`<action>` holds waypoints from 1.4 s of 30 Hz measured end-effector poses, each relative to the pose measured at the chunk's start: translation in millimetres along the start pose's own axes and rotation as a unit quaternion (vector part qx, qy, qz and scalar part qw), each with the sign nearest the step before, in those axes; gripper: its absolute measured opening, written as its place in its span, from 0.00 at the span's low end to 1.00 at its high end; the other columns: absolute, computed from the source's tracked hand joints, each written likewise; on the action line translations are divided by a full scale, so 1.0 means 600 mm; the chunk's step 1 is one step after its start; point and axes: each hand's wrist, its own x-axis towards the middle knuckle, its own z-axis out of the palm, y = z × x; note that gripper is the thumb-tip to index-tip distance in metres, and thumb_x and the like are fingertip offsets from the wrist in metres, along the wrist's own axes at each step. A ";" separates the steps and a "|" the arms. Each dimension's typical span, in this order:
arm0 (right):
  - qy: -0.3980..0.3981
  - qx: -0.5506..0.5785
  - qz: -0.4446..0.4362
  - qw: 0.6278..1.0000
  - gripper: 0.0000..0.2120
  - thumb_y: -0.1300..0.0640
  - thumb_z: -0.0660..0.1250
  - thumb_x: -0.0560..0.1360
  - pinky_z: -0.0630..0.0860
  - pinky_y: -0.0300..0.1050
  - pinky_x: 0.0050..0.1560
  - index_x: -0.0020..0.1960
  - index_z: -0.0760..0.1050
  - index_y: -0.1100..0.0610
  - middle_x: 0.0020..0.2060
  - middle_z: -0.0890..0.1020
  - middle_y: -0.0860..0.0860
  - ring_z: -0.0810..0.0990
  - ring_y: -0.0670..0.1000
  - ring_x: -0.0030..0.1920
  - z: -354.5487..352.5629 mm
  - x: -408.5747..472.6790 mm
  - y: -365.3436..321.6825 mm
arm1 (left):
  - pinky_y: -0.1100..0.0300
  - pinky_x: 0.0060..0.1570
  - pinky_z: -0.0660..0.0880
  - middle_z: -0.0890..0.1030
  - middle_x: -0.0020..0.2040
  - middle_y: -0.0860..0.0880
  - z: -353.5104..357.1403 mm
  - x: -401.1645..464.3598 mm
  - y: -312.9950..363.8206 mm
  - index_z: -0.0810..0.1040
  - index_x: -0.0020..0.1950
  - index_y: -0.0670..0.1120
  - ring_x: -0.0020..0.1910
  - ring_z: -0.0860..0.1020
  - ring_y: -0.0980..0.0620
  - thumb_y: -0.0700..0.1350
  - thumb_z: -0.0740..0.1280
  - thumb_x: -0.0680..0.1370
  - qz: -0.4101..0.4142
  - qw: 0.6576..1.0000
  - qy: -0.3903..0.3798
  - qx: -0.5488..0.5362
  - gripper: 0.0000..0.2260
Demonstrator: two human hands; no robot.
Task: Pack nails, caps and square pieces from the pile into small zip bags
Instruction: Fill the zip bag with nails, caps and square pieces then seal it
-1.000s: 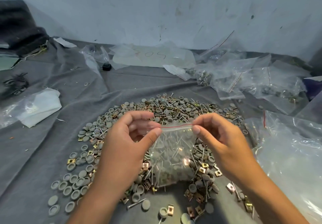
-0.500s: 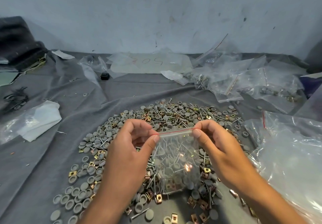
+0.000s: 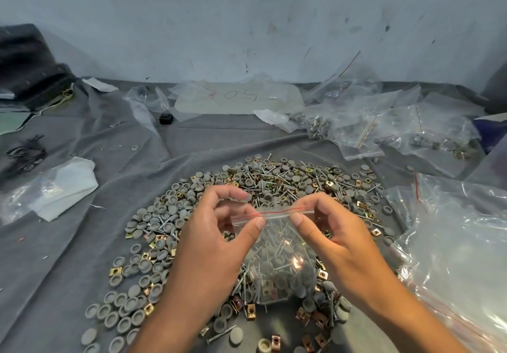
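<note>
Two hands, left [image 3: 216, 245] and right [image 3: 337, 240], pinch the red-lined top of one small zip bag [image 3: 279, 262] just above the pile [image 3: 247, 215]. If the seal is left partly unpressed, nails could likely spill or pierce the film. Beyond the pile, a plastic sheet [image 3: 238, 100] reads roughly "505".

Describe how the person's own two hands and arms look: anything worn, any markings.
Both forearms are bare right to the bottom edge of the picture; no sleeves show. The left hand and right hand wear no gloves, rings, watch or bands. Fingernails are short and unpainted. No markings are visible.
</note>
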 end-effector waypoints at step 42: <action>0.005 0.188 0.075 0.979 0.17 0.54 0.79 0.68 0.81 0.38 0.45 0.55 0.80 0.48 0.45 0.87 0.55 0.86 0.53 0.46 -0.023 0.010 -0.017 | 0.68 0.40 0.77 0.87 0.45 0.51 -0.008 0.005 0.018 0.76 0.56 0.51 0.44 0.85 0.54 0.44 0.75 0.72 -0.038 0.994 -0.057 -0.088 0.15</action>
